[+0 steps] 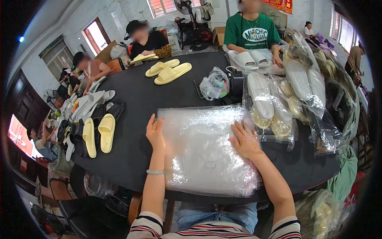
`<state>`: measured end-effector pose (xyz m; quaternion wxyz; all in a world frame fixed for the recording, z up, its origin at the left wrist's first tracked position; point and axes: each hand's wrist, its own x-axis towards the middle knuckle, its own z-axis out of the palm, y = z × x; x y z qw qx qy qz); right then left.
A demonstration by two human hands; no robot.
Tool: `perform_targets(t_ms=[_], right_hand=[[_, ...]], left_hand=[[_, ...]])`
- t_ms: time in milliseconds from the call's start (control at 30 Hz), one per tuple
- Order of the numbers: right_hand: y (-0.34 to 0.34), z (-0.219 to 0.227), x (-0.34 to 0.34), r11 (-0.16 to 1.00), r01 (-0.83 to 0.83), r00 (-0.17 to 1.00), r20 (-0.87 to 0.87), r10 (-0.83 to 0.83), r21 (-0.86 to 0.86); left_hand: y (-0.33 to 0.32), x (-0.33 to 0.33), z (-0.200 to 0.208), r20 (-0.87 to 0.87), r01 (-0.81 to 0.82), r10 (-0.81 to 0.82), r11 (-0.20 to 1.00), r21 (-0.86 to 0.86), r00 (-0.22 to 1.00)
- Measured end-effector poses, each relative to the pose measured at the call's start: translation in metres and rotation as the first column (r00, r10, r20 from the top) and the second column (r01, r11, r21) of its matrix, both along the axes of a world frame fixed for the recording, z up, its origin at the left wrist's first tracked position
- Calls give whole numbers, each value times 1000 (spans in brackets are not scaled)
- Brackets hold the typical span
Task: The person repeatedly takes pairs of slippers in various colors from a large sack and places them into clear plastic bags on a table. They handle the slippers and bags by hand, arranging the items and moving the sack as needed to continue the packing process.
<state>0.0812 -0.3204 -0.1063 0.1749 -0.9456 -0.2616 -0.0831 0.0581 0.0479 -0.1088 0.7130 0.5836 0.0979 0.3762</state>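
A striped shirt (223, 230) and blue jeans (217, 217) sit closest, against the near edge of a black desk (133, 147). On that edge, in front of the lap, lies a stack of clear plastic bags (207, 149), flat and glossy. The right hand (245, 140) rests palm down on its right side, its grip spread and closed around nothing. The left hand (155, 129) stands upright at the left edge, its grip loosely open with nothing in it; whether it touches the plastic I cannot tell. A pale bracelet (154, 172) circles that wrist. Bagged slippers (260, 95) crowd the desk just beyond and right of the right hand, hemming in the stack on that side. Past the far edge, a crumpled bag (215, 84) sits beside a black box (236, 81). Two yellow slippers (106, 133) lie well to the left, next to a heap of grey and black slippers (89, 105); another yellow pair (169, 73) lies farther off. Across the desk, a person in a green shirt (252, 34) sits behind white slippers (243, 60).
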Motion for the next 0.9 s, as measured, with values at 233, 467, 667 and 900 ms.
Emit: perform_targets(t_ms=[233,467,667,900], right_hand=[[0,-1,-2,1000,12,1000,-21,-12,6],[0,0,-2,1000,3,1000,-16,-3,-14],[1,6,-4,1000,3,998,-61,-4,-23],[2,9,-6,998,37,996,-84,-40,-47]], left_hand=[[-4,-2,8,103,22,-14,997,-76,995],[3,-2,5,118,45,-31,992,-117,992],[9,-3,3,115,85,-70,987,-134,991],[11,0,-1,198,51,11,951,-305,980]])
